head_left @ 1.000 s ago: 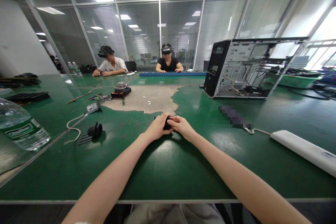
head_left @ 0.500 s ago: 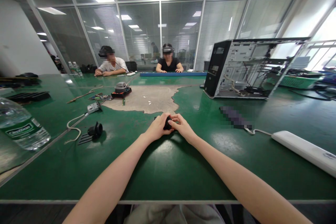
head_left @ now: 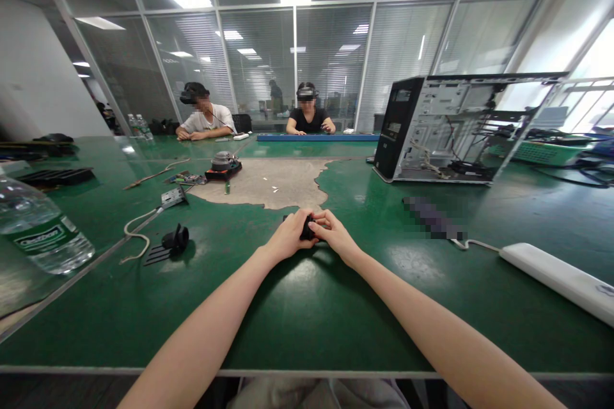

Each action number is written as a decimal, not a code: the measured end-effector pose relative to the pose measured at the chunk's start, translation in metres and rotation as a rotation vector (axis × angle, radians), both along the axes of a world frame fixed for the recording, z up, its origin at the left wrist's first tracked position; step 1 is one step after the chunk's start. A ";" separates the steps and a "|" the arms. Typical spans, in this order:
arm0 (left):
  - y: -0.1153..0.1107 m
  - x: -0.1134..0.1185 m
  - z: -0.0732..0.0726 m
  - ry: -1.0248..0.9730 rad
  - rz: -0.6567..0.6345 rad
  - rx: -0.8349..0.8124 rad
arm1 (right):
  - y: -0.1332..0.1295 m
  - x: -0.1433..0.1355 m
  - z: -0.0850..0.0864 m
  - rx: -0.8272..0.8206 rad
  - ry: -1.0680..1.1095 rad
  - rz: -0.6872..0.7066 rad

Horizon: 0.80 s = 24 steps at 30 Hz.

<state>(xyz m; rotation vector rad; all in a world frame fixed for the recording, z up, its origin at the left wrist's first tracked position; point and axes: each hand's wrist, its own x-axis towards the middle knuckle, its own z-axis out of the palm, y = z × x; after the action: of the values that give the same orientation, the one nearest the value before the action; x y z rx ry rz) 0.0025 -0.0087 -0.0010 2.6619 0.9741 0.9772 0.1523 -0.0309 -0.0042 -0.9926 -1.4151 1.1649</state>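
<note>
A small black part (head_left: 306, 229) sits between my two hands, just above the green table; most of it is covered, so its exact kind cannot be made out. My left hand (head_left: 290, 236) is closed around its left side. From the right, my right hand (head_left: 336, 238) pinches it with thumb and fingers. Left of my hands, a black plastic piece with a round collar and long prongs (head_left: 175, 239) lies on the table. Beyond my hands is a bare beige patch (head_left: 268, 182) in the green tabletop covering.
An open computer case (head_left: 403, 128) stands at right. A white power strip (head_left: 551, 275) and a pixelated dark object (head_left: 434, 217) lie nearer. At left are a water bottle (head_left: 45, 236), a metal bracket with a cable (head_left: 173, 197) and a heatsink fan (head_left: 223, 165). Two people sit opposite.
My hands keep their hold on the black part with hardly any movement. The view has shifted slightly. Across the table, the person in black has lifted one hand.
</note>
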 end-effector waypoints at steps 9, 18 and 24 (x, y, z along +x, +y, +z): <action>0.001 0.000 -0.001 0.015 0.010 0.003 | -0.001 0.002 0.003 -0.024 0.014 0.047; 0.001 0.001 -0.001 0.006 0.005 0.007 | 0.004 0.002 -0.004 -0.009 -0.009 -0.001; 0.001 0.000 -0.001 0.008 0.008 -0.003 | 0.003 0.003 0.000 -0.033 -0.013 0.044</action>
<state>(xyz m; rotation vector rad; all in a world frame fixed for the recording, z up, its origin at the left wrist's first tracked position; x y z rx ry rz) 0.0028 -0.0078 -0.0022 2.6636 0.9878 0.9673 0.1551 -0.0281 -0.0040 -0.9981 -1.4386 1.2196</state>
